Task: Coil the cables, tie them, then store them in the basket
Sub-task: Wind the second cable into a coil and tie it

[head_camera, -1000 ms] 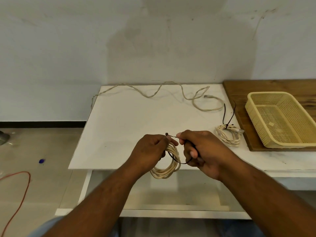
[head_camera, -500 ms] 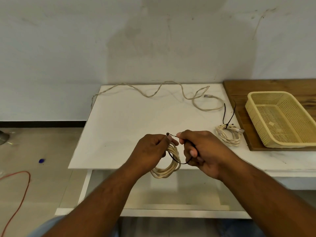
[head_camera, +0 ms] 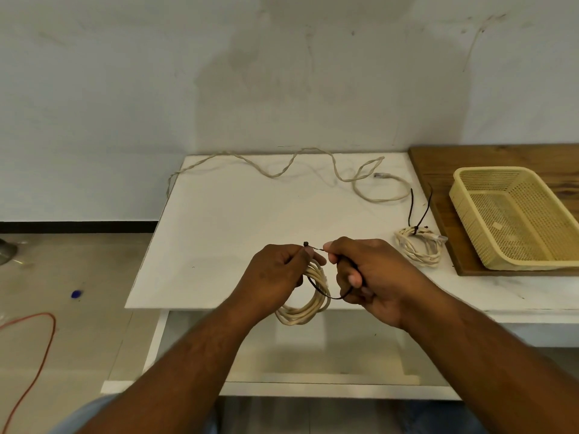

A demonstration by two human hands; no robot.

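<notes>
My left hand (head_camera: 275, 274) grips a coiled cream cable (head_camera: 308, 305) above the table's front edge and pinches the head of a black zip tie (head_camera: 316, 285). The tie loops around the coil, and my right hand (head_camera: 372, 277) holds its tail, thumb and finger pinching the tip close to the head. A second cream coil (head_camera: 418, 247), bound with a black tie, lies on the table to the right. A long loose cream cable (head_camera: 282, 170) snakes along the back of the table. The yellow mesh basket (head_camera: 463, 211) stands at the far right.
The white table (head_camera: 219, 233) stands against a white wall. A wooden board (head_camera: 445, 170) at its right end carries the basket. On the floor to the left lie an orange cord (head_camera: 47, 339) and a small blue object (head_camera: 76, 294).
Almost nothing has moved; both hands stay at the coil, and the tie's tip sits a little closer to its head.
</notes>
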